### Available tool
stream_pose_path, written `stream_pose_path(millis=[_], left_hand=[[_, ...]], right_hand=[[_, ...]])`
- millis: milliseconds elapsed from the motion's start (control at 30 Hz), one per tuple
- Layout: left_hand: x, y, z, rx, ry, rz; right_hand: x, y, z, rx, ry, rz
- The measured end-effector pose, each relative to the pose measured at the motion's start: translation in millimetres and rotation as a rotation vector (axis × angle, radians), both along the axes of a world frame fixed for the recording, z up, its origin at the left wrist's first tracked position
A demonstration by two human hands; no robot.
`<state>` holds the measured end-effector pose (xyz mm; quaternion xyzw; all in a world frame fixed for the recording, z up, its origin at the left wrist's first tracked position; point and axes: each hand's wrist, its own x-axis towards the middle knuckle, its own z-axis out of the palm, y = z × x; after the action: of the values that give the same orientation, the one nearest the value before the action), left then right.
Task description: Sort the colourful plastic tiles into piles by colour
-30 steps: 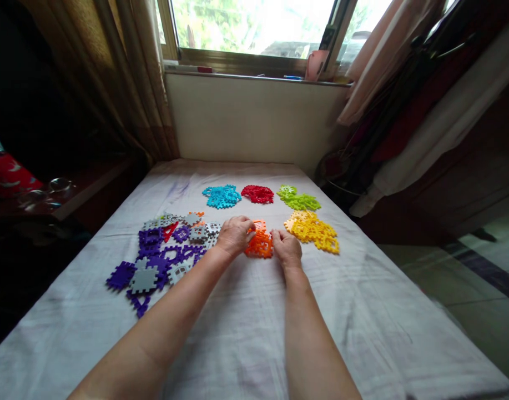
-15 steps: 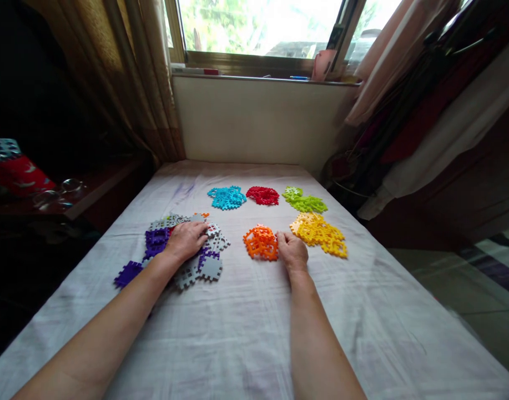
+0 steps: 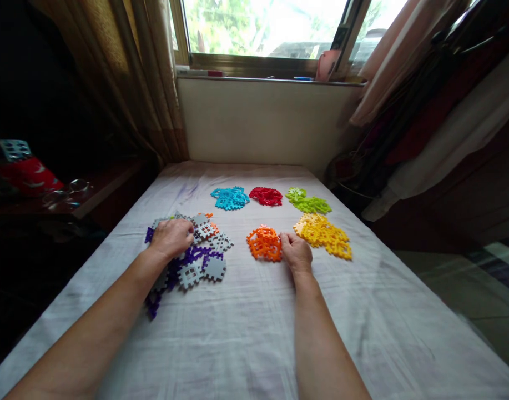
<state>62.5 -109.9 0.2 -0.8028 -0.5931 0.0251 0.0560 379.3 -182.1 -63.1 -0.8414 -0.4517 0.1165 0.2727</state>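
beside the right hand (image 3: 296, 253) lie notched orange plastic pieces (image 3: 264, 243).

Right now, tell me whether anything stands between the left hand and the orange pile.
Yes: grey pieces and an orange piece lie just right of the left hand; beyond them, the sheet runs to the orange pile.

Daylight comes from the window (image 3: 258, 30) at the far side, its panes glaring almost to white and washing out the greenery beyond. The pale sheet (image 3: 237, 333) is softly lit, with faint shadow beside the left forearm (image 3: 108, 311). The far left corner sinks into near-black. Wide-angle distortion stretches the edges; the floor (image 3: 458, 278) at right looks smeared, the orange pieces (image 3: 265, 243) fairly crisp.
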Motion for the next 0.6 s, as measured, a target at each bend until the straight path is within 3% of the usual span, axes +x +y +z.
stream_pose_path(millis=[233,533,600], left_hand=[[27,5,-16.1,-0.018,-0.132,-0.255],[16,1,-0.5,-0.035,0.077,-0.086],[22,5,1.3,-0.043,0.087,-0.116]], right_hand=[[0,0,2.3,-0.004,0.002,0.003],[0,1,2.4,-0.033,0.005,0.004],[-1,1,2.4,-0.030,0.004,0.000]])
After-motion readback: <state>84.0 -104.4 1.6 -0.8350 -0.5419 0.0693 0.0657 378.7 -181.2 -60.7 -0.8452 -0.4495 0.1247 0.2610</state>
